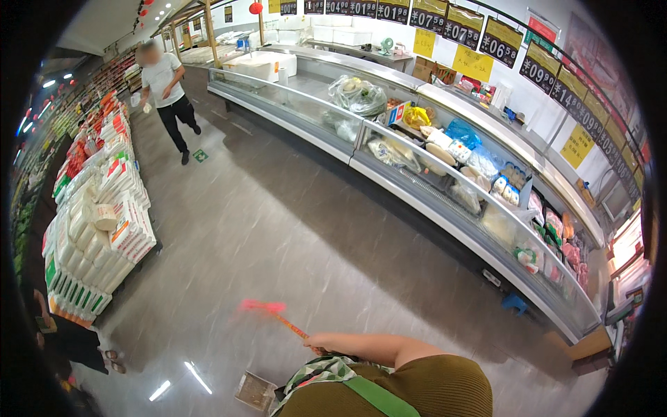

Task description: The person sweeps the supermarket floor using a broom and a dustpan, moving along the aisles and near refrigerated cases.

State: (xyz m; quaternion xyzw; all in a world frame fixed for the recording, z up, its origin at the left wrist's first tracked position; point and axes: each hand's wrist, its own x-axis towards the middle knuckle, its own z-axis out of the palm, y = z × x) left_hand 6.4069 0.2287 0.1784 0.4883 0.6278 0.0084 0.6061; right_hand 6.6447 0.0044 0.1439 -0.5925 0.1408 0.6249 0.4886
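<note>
My right hand (317, 343) is closed around the orange-patterned handle of a broom (290, 325), reaching out from my right side across my body. The broom's pink-red bristles (262, 306) are smeared by motion, low over or on the grey floor (278, 229). Close to my body on the left, a dustpan (256, 390) with a pale rim and a brownish inside shows in part. My clothing hides its handle, and my left hand is out of sight.
A long glass-fronted chiller case (417, 156) with bagged foods runs along the right. Stacked white sacks (90, 236) line the left. A person in a white shirt (167, 80) stands in the aisle ahead. Another person's dark clothing (73, 344) shows at lower left.
</note>
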